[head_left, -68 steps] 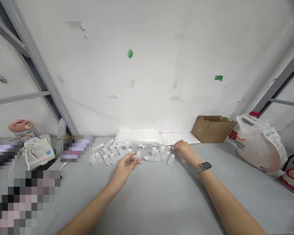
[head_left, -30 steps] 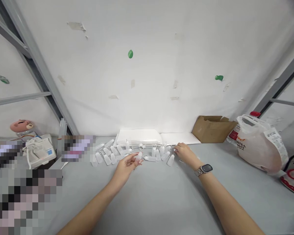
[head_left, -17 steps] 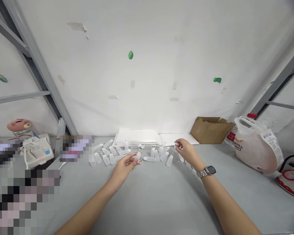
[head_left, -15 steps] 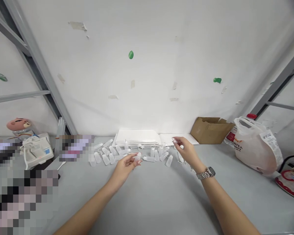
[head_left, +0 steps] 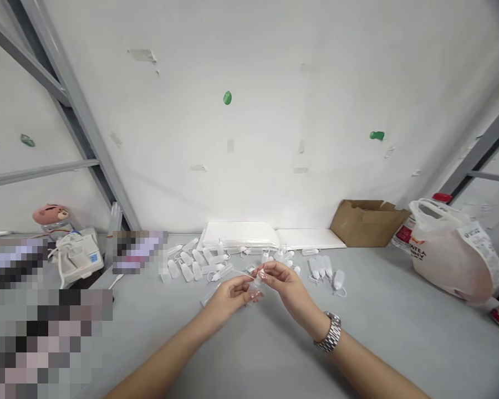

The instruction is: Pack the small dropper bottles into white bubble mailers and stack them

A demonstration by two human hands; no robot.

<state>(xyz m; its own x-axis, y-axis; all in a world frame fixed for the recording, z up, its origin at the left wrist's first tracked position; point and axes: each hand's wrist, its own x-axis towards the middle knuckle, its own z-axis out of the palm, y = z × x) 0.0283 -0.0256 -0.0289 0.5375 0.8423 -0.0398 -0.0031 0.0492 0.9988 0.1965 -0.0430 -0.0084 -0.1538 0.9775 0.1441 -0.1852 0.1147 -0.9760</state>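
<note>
Between my two hands is a small translucent squeeze bottle (head_left: 256, 281), partly covered by fingers. My left hand (head_left: 232, 296) is closed around its body. The fingertips of my right hand (head_left: 283, 281) pinch a small white cap or nozzle at the bottle's top; the exact fit is too small to see. Behind my left hand, many similar bottles (head_left: 186, 271) with strap caps lie scattered. To the right of my right hand, several bottles (head_left: 321, 267) lie side by side, with a single bottle (head_left: 339, 280) apart from them.
A stack of white sheets (head_left: 239, 233) rests against the wall. An open cardboard box (head_left: 368, 224) and a plastic bag (head_left: 453, 255) stand at the right. On the left are a white device (head_left: 79, 255) with cables and a pink bear-shaped object (head_left: 50, 213).
My right hand has come left and down to meet my left hand at the bottle. My left hand has shifted slightly right and lower. The camera view has turned a little.
</note>
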